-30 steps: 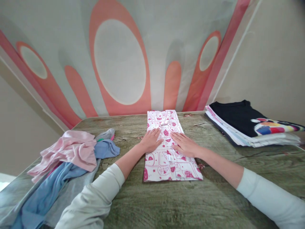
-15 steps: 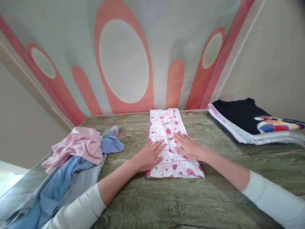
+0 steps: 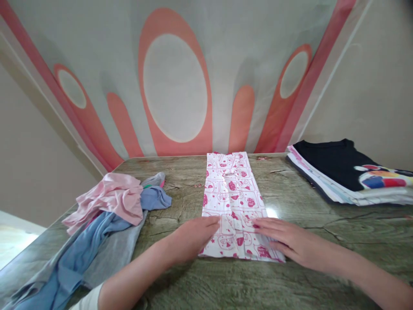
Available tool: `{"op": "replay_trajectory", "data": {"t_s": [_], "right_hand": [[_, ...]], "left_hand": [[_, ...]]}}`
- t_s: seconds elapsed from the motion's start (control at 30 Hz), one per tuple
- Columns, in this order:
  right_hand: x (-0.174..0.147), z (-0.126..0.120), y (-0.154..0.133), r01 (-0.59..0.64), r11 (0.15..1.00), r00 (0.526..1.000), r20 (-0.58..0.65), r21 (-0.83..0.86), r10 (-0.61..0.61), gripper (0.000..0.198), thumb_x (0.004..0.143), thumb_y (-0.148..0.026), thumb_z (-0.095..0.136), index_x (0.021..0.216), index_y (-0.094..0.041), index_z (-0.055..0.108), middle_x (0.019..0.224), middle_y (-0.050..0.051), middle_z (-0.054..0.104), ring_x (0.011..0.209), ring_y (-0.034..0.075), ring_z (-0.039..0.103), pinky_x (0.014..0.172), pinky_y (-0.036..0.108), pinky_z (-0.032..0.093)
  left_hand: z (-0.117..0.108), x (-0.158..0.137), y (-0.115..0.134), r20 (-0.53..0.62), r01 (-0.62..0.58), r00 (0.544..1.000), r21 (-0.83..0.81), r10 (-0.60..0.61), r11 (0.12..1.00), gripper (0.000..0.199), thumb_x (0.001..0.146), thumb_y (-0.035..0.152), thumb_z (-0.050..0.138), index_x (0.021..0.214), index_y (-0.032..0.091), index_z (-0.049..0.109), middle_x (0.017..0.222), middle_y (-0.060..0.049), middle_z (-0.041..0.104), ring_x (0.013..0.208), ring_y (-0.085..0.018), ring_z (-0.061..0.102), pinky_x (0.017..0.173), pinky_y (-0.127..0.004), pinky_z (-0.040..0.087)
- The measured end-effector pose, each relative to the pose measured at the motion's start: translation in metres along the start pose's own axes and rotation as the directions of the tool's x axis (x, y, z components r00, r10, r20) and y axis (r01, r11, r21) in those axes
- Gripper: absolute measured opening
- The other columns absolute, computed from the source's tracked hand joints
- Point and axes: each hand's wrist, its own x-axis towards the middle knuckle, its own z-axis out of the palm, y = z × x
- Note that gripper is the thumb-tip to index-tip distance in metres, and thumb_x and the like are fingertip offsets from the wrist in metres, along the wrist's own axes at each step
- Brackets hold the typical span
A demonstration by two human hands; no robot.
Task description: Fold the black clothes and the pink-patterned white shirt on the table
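Note:
A white garment with a pink cartoon print lies folded into a long, narrow strip on the wooden table. Its far end reaches the table's back edge, and a crease with a small gap runs down its middle. On its left edge, near the close end, rests my left hand, fingers stretched and close together, the thumb hidden. My right hand lies at the right edge with fingers extended over the cloth, thumb a little apart. Neither hand grasps the fabric.
At the left, a loose heap holds a pink garment, a blue garment and a grey garment. A stack of folded clothes, topped by a black T-shirt, sits at the right. Behind the wooden table rises a patterned wall covering.
Both hands have slid toward me and outward, from the middle of the printed garment to its side edges near the close end. The view has shifted slightly.

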Motion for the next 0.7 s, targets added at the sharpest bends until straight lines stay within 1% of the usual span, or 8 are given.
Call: {"op": "replay_trajectory", "data": {"t_s": [0.07, 0.17, 0.23, 0.37, 0.43, 0.53, 0.63, 0.7], "right_hand": [[-0.005, -0.005, 0.014, 0.017, 0.999, 0.999, -0.041, -0.047, -0.019, 0.041, 0.093, -0.029, 0.036, 0.132, -0.038, 0.04, 0.133, -0.005, 0.047, 0.121, 0.017, 0.045, 0.1, 0.037, 0.041], [-0.006, -0.007, 0.029, 0.093, 0.976, 0.991, -0.076, -0.195, -0.109, 0.044, 0.09, -0.015, 0.038, 0.13, -0.03, 0.046, 0.13, 0.0, 0.051, 0.12, 0.019, 0.047, 0.101, 0.042, 0.039], [-0.005, -0.005, 0.028, 0.165, 0.944, 0.978, -0.074, -0.287, -0.193, 0.044, 0.088, -0.009, 0.039, 0.128, -0.026, 0.048, 0.128, 0.002, 0.053, 0.12, 0.02, 0.046, 0.102, 0.045, 0.037], [-0.003, -0.001, 0.014, 0.301, 0.877, 0.935, -0.065, -0.374, -0.348, 0.039, 0.088, -0.008, 0.042, 0.124, -0.019, 0.053, 0.122, 0.006, 0.058, 0.118, 0.021, 0.048, 0.103, 0.043, 0.036], [-0.004, -0.001, 0.009, 0.347, 0.862, 0.916, -0.066, -0.37, -0.397, 0.038, 0.088, -0.008, 0.043, 0.123, -0.016, 0.053, 0.121, 0.008, 0.059, 0.117, 0.021, 0.049, 0.102, 0.041, 0.037], [-0.004, 0.001, 0.01, 0.367, 0.872, 0.91, -0.066, -0.324, -0.408, 0.039, 0.089, -0.009, 0.043, 0.126, -0.016, 0.051, 0.122, 0.008, 0.058, 0.117, 0.02, 0.049, 0.101, 0.039, 0.039], [-0.001, 0.004, 0.021, 0.361, 0.894, 0.916, -0.08, -0.265, -0.394, 0.04, 0.09, -0.011, 0.043, 0.128, -0.02, 0.048, 0.127, 0.006, 0.054, 0.118, 0.017, 0.048, 0.102, 0.038, 0.039], [0.003, 0.007, 0.031, 0.33, 0.919, 0.924, -0.127, -0.217, -0.362, 0.042, 0.09, -0.012, 0.042, 0.131, -0.021, 0.045, 0.129, 0.006, 0.052, 0.119, 0.016, 0.047, 0.102, 0.038, 0.039]], "left_hand": [[-0.006, -0.017, 0.0, 0.01, -0.039, 0.999, 0.004, 0.039, 0.999, 0.05, 0.081, 0.01, 0.041, 0.129, 0.026, 0.043, 0.138, 0.0, 0.042, 0.124, -0.013, 0.041, 0.103, -0.025, 0.03], [-0.013, -0.032, -0.001, 0.01, -0.07, 0.998, 0.075, 0.069, 0.995, 0.055, 0.076, 0.008, 0.048, 0.128, 0.022, 0.044, 0.136, -0.005, 0.044, 0.124, -0.018, 0.041, 0.105, -0.032, 0.03], [-0.016, -0.035, -0.001, 0.024, -0.112, 0.994, 0.126, 0.11, 0.986, 0.052, 0.078, 0.01, 0.05, 0.129, 0.019, 0.043, 0.135, -0.008, 0.045, 0.124, -0.021, 0.041, 0.106, -0.037, 0.027], [-0.011, -0.029, 0.004, 0.011, -0.183, 0.983, 0.159, 0.184, 0.97, 0.039, 0.088, 0.011, 0.042, 0.125, 0.019, 0.046, 0.13, -0.008, 0.051, 0.121, -0.019, 0.044, 0.108, -0.038, 0.024], [-0.007, -0.025, 0.004, -0.021, -0.214, 0.976, 0.135, 0.219, 0.967, 0.035, 0.09, 0.013, 0.04, 0.123, 0.02, 0.048, 0.128, -0.008, 0.052, 0.12, -0.018, 0.046, 0.108, -0.037, 0.024], [-0.004, -0.021, 0.001, -0.056, -0.246, 0.967, 0.054, 0.249, 0.968, 0.038, 0.086, 0.014, 0.045, 0.123, 0.021, 0.048, 0.131, -0.006, 0.05, 0.122, -0.019, 0.044, 0.108, -0.038, 0.025], [-0.003, -0.02, -0.003, -0.101, -0.229, 0.969, -0.04, 0.224, 0.973, 0.051, 0.08, 0.015, 0.049, 0.13, 0.021, 0.042, 0.136, -0.005, 0.045, 0.125, -0.02, 0.04, 0.108, -0.038, 0.025], [-0.001, -0.018, -0.007, -0.145, -0.191, 0.973, -0.088, 0.178, 0.978, 0.054, 0.079, 0.014, 0.048, 0.132, 0.022, 0.04, 0.136, -0.005, 0.044, 0.125, -0.019, 0.039, 0.108, -0.036, 0.027]]}}
